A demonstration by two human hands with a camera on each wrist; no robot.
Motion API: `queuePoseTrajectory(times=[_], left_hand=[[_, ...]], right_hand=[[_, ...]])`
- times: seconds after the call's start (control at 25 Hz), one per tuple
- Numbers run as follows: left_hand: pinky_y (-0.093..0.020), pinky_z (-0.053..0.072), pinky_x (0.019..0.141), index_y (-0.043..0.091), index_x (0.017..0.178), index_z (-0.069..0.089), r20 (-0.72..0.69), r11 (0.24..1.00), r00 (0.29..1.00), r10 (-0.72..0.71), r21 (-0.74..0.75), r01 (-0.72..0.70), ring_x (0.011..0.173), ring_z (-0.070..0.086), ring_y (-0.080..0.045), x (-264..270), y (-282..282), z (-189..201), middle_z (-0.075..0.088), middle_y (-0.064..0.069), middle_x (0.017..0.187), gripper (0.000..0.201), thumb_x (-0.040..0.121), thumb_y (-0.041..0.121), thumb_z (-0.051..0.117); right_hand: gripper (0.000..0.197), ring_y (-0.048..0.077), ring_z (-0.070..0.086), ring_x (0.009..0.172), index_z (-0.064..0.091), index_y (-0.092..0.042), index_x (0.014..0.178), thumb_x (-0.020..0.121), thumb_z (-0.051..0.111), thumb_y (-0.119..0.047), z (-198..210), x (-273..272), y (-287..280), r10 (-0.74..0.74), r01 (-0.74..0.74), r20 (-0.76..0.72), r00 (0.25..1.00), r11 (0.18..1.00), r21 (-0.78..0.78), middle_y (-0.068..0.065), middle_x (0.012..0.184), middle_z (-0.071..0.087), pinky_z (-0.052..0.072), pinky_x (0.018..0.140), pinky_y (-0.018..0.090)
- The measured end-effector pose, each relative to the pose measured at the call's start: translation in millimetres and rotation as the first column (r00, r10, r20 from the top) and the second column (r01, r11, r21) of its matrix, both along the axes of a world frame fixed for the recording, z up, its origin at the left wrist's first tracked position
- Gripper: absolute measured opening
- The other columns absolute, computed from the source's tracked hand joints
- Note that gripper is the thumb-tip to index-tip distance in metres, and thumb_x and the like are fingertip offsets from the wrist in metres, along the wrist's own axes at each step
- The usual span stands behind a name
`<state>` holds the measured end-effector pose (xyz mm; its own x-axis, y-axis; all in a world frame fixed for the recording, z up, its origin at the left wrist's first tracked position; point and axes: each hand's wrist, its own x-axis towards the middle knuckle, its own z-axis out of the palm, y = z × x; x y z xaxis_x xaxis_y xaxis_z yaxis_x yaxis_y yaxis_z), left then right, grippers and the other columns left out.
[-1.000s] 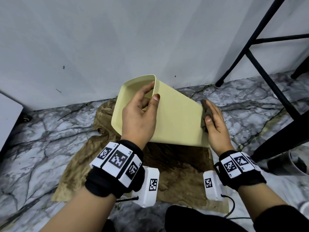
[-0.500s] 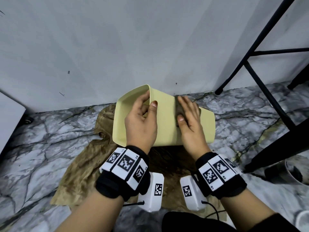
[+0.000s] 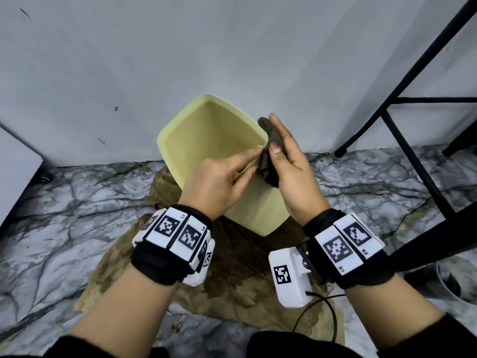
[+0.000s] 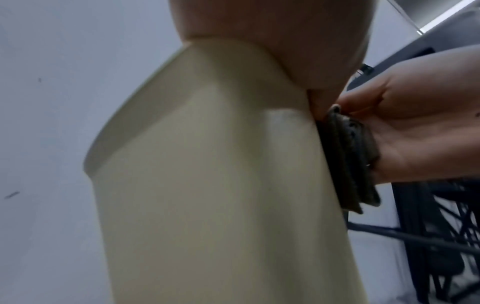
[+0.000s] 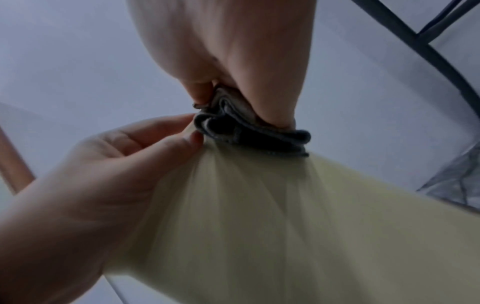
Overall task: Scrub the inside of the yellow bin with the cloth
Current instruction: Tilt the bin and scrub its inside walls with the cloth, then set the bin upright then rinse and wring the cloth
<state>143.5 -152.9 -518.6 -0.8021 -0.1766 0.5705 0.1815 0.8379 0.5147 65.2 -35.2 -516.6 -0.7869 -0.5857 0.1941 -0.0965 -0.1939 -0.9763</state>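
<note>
Seen from above, over two forearms with marker-covered wrist bands. Yellow bin (image 3: 219, 140) held tilted above a stained brown mat (image 3: 232, 280) on a marble floor (image 3: 51, 215), close to the foot of a pale wall (image 3: 180, 47); mouth turned up and toward the viewer, long axis running from the rim near the wall down to the base near the wrists. Left hand (image 3: 219, 182) pinching the near right part of the rim, thumb and fingers curled round the edge. Right hand (image 3: 286, 161) just beside it, thumb and fingers clamped on a dark folded cloth (image 3: 271, 156), which sits at the rim's right edge, against the outer wall in the wrist views and not yet inside. Interior open and facing up, directly left of and below the cloth; right hand nearer the opening's right side, so likely a short drop over the rim and down into the cavity along the long axis. Black metal frame legs (image 3: 413, 86) standing well apart at the right. Compared with half a second earlier: bin then lying more on its side with the mouth facing left and the cloth hand flat on the outer wall; now mouth swung upward, cloth raised to the rim, left grip shifted from the left rim corner to the right part of the rim.
</note>
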Motion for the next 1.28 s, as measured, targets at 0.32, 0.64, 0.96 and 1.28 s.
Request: queuePoseTrajectory(times=[0.32, 0.64, 0.96, 1.28], left_hand=[[-0.032, 0.055, 0.052, 0.037, 0.111, 0.062, 0.186, 0.982, 0.978, -0.091, -0.144, 0.119, 0.053, 0.061, -0.016, 9.4, 5.4, -12.6, 0.076, 0.003, 0.077, 0.033, 0.082, 0.043, 0.047], [-0.025, 0.047, 0.064, 0.038, 0.107, 0.064, 0.431, 0.994, 0.902, -0.033, -0.082, 0.076, 0.074, 0.060, -0.009, 30.0, 20.5, -11.6, 0.073, 0.010, 0.097, 0.031, 0.087, 0.048, 0.043], [-0.039, 0.054, 0.069, 0.009, 0.089, 0.070, 0.272, 0.967, 0.940, 0.207, -0.202, -0.154, 0.074, 0.059, -0.030, 43.1, 12.3, -19.5, 0.061, -0.010, 0.073, 0.027, 0.085, 0.028, 0.051], [-0.040, 0.046, 0.087, 0.011, 0.125, 0.048, 0.502, 0.895, 0.746, 0.439, -0.171, -0.412, 0.110, 0.054, -0.031, 49.6, 11.1, -7.4, 0.058, -0.012, 0.119, 0.051, 0.083, 0.039, 0.056]], right_hand=[[0.040, 0.003, 0.038, 0.127, 0.035, -0.031, 0.135, 0.096, 0.039, -0.021, -6.6, -4.5, 25.0, -0.054, 0.043, 0.024, 0.998, 0.943, 0.330, -0.009, 0.140, 0.042, 0.029, 0.111, 0.029], [0.046, 0.021, 0.039, 0.130, 0.027, -0.023, 0.140, 0.095, 0.039, -0.022, -18.1, -3.4, 43.0, -0.080, 0.109, -0.076, 0.994, 0.809, 0.577, 0.005, 0.143, 0.042, 0.033, 0.109, 0.036], [0.044, 0.025, 0.040, 0.129, 0.025, -0.024, 0.139, 0.096, 0.034, -0.024, -21.7, -4.9, 54.7, -0.154, 0.156, -0.057, 0.986, 0.761, 0.629, 0.007, 0.143, 0.042, 0.032, 0.104, 0.033], [0.041, 0.024, 0.042, 0.126, 0.027, -0.024, 0.137, 0.097, 0.033, -0.018, -12.4, 1.1, 56.9, -0.087, 0.161, -0.143, 0.986, 0.733, 0.661, 0.007, 0.141, 0.043, 0.031, 0.088, 0.023]])
